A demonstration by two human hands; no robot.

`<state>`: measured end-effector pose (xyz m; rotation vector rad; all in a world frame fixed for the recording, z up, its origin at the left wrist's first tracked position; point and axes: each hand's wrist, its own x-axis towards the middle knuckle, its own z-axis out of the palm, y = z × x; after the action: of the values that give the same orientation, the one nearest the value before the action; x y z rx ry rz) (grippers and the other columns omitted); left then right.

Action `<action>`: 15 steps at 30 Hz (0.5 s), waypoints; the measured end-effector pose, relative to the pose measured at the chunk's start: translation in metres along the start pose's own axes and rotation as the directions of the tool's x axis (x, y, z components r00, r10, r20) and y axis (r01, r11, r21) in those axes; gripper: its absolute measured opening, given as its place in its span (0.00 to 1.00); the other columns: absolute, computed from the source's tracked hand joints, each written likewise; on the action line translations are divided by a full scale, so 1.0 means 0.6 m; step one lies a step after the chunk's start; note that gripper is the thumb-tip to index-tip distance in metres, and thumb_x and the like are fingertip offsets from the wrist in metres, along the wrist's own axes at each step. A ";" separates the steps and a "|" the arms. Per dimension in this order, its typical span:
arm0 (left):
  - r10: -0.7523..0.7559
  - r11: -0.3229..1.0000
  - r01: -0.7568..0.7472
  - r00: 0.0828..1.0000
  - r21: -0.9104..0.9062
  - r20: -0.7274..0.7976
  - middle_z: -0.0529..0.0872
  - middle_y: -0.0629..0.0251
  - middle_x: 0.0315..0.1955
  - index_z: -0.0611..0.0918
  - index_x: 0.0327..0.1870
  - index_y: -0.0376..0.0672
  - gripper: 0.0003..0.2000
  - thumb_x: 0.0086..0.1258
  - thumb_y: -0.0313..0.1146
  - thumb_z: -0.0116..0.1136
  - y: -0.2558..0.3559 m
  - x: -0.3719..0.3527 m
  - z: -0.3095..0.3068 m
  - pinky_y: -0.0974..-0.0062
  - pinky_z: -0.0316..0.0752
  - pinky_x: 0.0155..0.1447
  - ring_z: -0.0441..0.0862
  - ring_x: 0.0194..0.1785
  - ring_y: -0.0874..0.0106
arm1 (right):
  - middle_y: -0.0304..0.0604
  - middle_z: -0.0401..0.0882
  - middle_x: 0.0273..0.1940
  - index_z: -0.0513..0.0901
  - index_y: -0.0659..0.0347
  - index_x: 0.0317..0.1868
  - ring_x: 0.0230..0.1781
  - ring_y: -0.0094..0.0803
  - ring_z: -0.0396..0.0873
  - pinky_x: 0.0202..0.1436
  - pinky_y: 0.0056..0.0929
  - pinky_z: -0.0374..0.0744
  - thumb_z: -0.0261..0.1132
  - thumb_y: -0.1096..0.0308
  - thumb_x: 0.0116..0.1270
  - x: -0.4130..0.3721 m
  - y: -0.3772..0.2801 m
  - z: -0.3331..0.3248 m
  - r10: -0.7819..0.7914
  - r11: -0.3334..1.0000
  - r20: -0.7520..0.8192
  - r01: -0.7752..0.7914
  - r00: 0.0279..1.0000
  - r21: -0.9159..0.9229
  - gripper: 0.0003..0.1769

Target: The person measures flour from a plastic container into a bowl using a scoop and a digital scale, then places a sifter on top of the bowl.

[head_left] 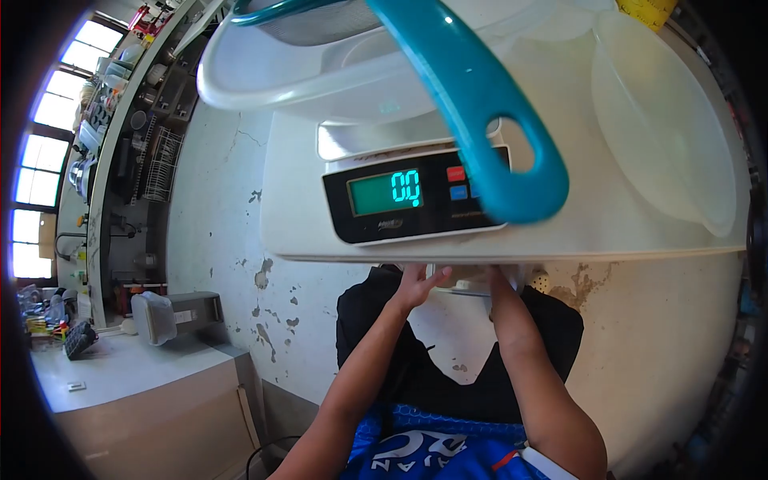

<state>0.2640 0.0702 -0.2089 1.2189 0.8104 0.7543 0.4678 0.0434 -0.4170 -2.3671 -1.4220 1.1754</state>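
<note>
My left hand (414, 288) is below the front edge of the table, its thumb stretched out and apart from the fingers, whose tips the tabletop hides. Beside it is a pale, partly see-through container (466, 282), mostly covered by the table edge. My right hand (498, 280) reaches under the same edge on the container's other side; its fingers are hidden. Above them, a digital kitchen scale (416, 196) shows 0.0. A translucent white bowl (320, 84) stands on its metal plate. Across the bowl lies a mesh strainer with a teal handle (472, 104), which overhangs the scale's buttons.
The white table (560, 232) spans the area before me. A translucent plastic dish (664, 128) lies at its right, with something yellow (646, 11) behind. Far left are a counter (152, 376), a dish rack (164, 164) and crowded shelves under windows.
</note>
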 end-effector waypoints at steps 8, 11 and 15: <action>0.057 0.982 -0.065 0.997 0.175 0.052 0.77 0.52 0.55 0.73 0.59 0.31 0.29 0.61 0.42 0.63 0.010 0.013 -0.008 0.70 0.59 0.66 0.68 0.62 0.64 | 0.64 0.80 0.42 0.82 0.70 0.38 0.46 0.54 0.79 0.51 0.44 0.77 0.55 0.63 0.59 -0.043 0.012 -0.004 0.039 0.999 0.036 -0.039 0.999 -0.003 0.18; 0.101 0.991 -0.103 0.995 0.089 0.019 0.75 0.48 0.58 0.62 0.68 0.33 0.36 0.63 0.42 0.60 0.007 0.014 0.003 0.70 0.60 0.65 0.68 0.63 0.62 | 0.65 0.80 0.41 0.82 0.71 0.38 0.45 0.56 0.79 0.51 0.45 0.76 0.55 0.61 0.58 -0.059 0.030 -0.015 -0.062 0.997 0.051 0.064 0.997 -0.049 0.19; 0.004 1.000 -0.004 0.999 -0.008 0.047 0.74 0.44 0.59 0.50 0.73 0.37 0.41 0.66 0.44 0.58 0.009 0.013 -0.003 0.69 0.63 0.64 0.70 0.62 0.61 | 0.67 0.79 0.41 0.81 0.72 0.38 0.46 0.57 0.78 0.52 0.46 0.75 0.55 0.59 0.59 -0.097 0.022 -0.058 -0.060 0.997 0.034 0.062 0.998 -0.053 0.21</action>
<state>0.2662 0.0785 -0.2049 1.2268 0.7660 0.7291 0.4862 -0.0014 -0.3673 -2.3318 -1.5438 1.1791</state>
